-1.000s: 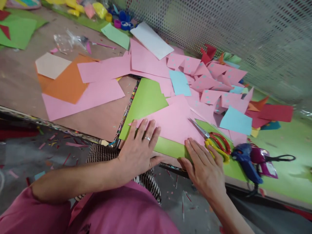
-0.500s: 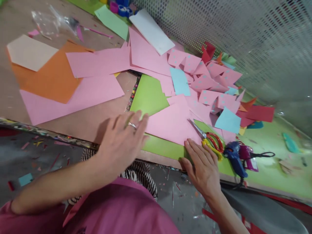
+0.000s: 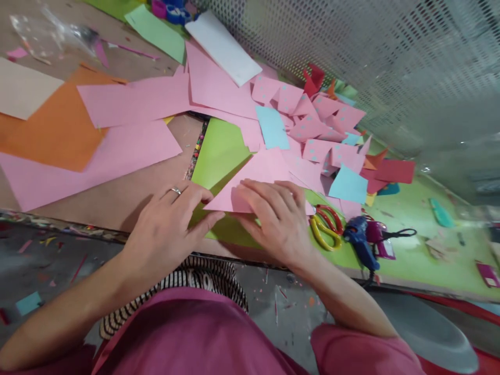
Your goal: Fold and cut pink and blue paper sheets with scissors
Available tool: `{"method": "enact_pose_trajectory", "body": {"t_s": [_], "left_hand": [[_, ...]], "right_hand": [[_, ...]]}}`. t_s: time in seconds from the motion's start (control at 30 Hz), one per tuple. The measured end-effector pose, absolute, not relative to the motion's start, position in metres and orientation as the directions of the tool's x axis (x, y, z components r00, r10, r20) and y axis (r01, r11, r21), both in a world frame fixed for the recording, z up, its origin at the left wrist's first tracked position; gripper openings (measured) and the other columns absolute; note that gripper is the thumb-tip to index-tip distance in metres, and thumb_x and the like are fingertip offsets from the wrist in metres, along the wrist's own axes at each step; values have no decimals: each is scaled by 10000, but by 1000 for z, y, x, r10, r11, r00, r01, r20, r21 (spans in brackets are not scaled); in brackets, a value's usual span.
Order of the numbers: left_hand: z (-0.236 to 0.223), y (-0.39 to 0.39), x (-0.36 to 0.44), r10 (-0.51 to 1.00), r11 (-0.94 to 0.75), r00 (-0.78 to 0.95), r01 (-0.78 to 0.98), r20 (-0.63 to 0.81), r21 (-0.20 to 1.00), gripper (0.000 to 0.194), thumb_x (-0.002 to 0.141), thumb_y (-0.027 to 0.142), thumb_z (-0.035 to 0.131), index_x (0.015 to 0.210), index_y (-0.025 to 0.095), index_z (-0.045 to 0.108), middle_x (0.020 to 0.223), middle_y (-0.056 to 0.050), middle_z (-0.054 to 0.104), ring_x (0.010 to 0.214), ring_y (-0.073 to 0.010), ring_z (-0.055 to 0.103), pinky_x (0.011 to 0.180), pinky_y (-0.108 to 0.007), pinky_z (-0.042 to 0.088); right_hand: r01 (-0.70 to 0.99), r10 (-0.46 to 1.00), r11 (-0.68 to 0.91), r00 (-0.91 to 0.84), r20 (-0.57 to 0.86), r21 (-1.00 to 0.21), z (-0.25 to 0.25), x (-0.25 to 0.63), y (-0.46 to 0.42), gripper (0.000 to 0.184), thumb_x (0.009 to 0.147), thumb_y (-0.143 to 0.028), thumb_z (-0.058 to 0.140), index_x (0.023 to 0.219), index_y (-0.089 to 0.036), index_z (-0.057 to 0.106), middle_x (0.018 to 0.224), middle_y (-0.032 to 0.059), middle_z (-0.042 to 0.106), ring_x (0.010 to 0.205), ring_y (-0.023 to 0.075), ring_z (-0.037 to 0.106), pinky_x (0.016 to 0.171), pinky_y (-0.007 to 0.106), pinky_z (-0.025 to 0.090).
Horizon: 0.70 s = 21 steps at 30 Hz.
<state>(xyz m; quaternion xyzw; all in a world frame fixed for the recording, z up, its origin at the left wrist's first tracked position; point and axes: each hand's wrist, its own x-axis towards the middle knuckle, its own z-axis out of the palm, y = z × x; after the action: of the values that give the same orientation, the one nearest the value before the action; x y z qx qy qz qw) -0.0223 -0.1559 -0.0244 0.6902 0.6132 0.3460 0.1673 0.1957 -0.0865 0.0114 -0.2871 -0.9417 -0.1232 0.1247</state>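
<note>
My right hand [image 3: 279, 221] holds the near edge of a pink paper sheet [image 3: 260, 166], fingers on top and thumb at the edge. The sheet's near side is slightly raised above the green surface, with a shadow under it. My left hand [image 3: 167, 221], with a ring on one finger, is at the sheet's pointed left corner; thumb and forefinger stand apart on either side of the tip. Just right of my right hand lie scissors [image 3: 328, 226] with red and yellow handles, their blades mostly hidden by the hand and paper.
A blue glue gun [image 3: 361, 242] lies right of the scissors. Behind are folded pink pieces with blue dots [image 3: 308, 125], light blue papers [image 3: 271, 127] and a white piece [image 3: 222, 47]. Orange paper [image 3: 50, 135] and pink sheets lie left. A mesh panel [image 3: 312, 41] borders the back.
My right hand has moved left over the pink sheet and taken its near edge, raising it a little. My left hand has shifted left and its fingers have curled. The view has moved slightly.
</note>
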Motion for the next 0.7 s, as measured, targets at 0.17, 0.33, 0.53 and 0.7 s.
{"method": "enact_pose_trajectory", "body": {"t_s": [0.17, 0.33, 0.53, 0.7], "left_hand": [[-1, -143, -26, 894, -355, 1, 613, 448, 706, 323, 986, 465, 581, 1199, 239, 669, 1197, -66, 713, 1056, -213, 665, 890, -345, 546], [23, -123, -24, 888, -447, 57, 338, 457, 828, 248, 971, 448, 614, 974, 252, 767, 980, -19, 785, 988, -193, 693, 902, -331, 531], [44, -113, -10, 874, -476, -35, 129, 484, 870, 233, 914, 442, 672, 828, 247, 768, 821, 7, 777, 782, -156, 685, 771, -286, 536], [58, -115, -1, 832, -535, -98, 121, 546, 836, 107, 872, 332, 717, 872, 234, 757, 833, 14, 768, 790, -142, 678, 782, -275, 535]], "right_hand": [[543, 490, 839, -774, 400, 23, 30, 187, -80, 154, 1021, -182, 548, 1085, -230, 680, 1043, 9, 795, 916, 153, 678, 958, 362, 393], [530, 563, 826, -753, 342, -193, 60, 191, -75, 251, 1054, -346, 505, 937, -205, 676, 854, 14, 749, 784, 154, 636, 845, 343, 430], [528, 585, 809, -684, 435, -258, 86, 186, -80, 376, 1018, -540, 512, 1002, -205, 683, 853, 37, 730, 799, 173, 645, 737, 320, 467], [533, 613, 787, -612, 499, -311, 100, 183, -86, 329, 1029, -478, 525, 889, -215, 665, 771, -1, 706, 726, 139, 632, 717, 297, 470]]}}
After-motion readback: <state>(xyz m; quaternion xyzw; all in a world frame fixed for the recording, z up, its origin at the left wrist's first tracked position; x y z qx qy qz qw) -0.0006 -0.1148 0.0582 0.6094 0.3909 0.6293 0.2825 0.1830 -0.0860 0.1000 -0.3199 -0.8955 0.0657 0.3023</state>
